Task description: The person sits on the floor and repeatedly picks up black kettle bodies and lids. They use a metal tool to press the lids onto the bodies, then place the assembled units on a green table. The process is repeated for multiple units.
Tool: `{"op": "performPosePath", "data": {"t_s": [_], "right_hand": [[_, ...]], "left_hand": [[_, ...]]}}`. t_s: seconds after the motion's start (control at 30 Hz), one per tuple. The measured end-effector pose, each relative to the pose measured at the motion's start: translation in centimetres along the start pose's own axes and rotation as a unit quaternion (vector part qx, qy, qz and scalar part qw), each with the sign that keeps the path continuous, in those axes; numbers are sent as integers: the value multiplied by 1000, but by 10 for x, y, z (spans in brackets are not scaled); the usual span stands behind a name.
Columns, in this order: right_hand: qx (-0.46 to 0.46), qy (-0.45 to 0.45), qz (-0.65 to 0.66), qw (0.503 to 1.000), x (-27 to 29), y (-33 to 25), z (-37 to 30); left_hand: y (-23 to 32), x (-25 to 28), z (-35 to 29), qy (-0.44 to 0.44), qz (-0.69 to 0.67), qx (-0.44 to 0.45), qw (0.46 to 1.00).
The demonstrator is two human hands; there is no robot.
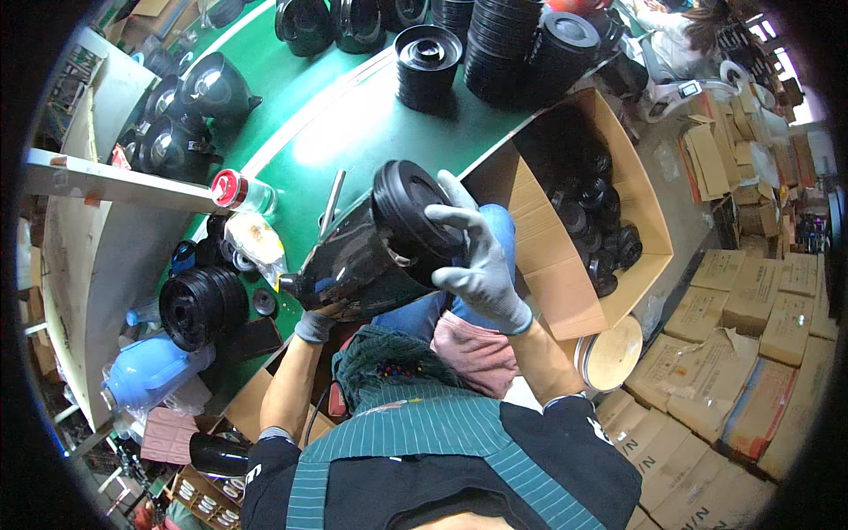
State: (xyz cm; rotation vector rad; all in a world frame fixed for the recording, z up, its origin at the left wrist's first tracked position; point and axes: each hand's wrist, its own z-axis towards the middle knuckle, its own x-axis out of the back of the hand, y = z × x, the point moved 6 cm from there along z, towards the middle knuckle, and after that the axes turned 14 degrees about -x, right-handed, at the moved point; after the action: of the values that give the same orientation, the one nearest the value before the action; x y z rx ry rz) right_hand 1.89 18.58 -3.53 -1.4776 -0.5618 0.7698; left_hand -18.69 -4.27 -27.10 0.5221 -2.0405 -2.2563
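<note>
1. Open carton [540, 243], brown cardboard: landmark for all entries; black plastic parts [590, 221] inside.
2. Vessel [349, 269], glossy black, spouted: to the carton's left, held tilted above the person's lap, spout end farthest from the carton.
3. Lid [408, 208], black, round, ridged: at the vessel end nearer the carton; full seating cannot be told.
4. Left hand [315, 327], grey glove: well left of the carton, against the vessel's underside; fingers hidden, closure cannot be told.
5. Right hand [486, 278], grey glove: just left of the carton, touching the lid, fingers curved and parted; firmness of grip cannot be told.
6. Green table [327, 119]: left of and beyond the carton.
7. Red-capped jar [252, 194], clear: far left of the carton.
8. Blue jug [152, 371]: farther left of the carton, nearer the person.
</note>
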Motion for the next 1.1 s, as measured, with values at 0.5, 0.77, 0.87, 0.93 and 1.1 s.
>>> {"op": "performPosePath", "data": {"t_s": [0.5,0.77,0.87,0.93,1.1], "right_hand": [[129,41,-37,990,16,-30,-111],[28,59,31,997,14,-22,-128],[15,50,-5,999,14,-21,-128],[24,53,-61,996,16,-23,-127],[94,6,-74,993,16,-39,-123]], "left_hand": [[87,-105,28,-165,-86,-21,982],[104,-129,29,-204,-112,-24,972],[104,-128,29,-204,-125,-29,971],[99,-124,29,-198,-139,-35,970],[75,-104,31,-160,-150,-53,974]]}}
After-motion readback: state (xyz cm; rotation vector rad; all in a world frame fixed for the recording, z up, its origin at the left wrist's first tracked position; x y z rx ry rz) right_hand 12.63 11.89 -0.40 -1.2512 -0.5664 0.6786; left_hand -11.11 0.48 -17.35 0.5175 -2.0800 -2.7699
